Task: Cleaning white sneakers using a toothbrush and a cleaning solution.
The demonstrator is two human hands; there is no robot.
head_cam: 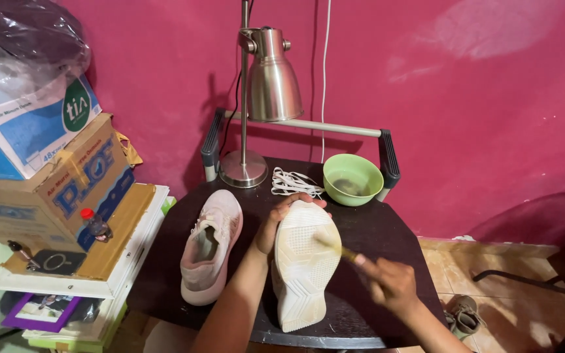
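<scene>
On a dark round surface against a deep pink wall, a person works on a pale shoe turned sole up. The left hand grips the shoe near its toe end, fingers curled over the edge, propping it at a tilt. The right hand is closed around a thin brush whose tip meets the sole near its middle; the hand is blurred, so its exact grip is hard to make out.

To do this well, it seems wise to keep the left hand's hold firm so the shoe does not rock, and to use short strokes along the grooves, where dirt would lodge.

The sole is cream-white with an angular tread, slightly dingy in places, broad at the toe end and narrowing toward the heel, which rests at the near edge of the surface. It lies at the middle of the surface, just beside its mate, a pale pink shoe lying upright with its laces removed.

Behind the shoes, white laces lie in a loose heap. A green bowl sits to their right, holding what looks like murky liquid. A metal lamp stands at the back. Cardboard boxes are stacked on a shelf to the left.
</scene>
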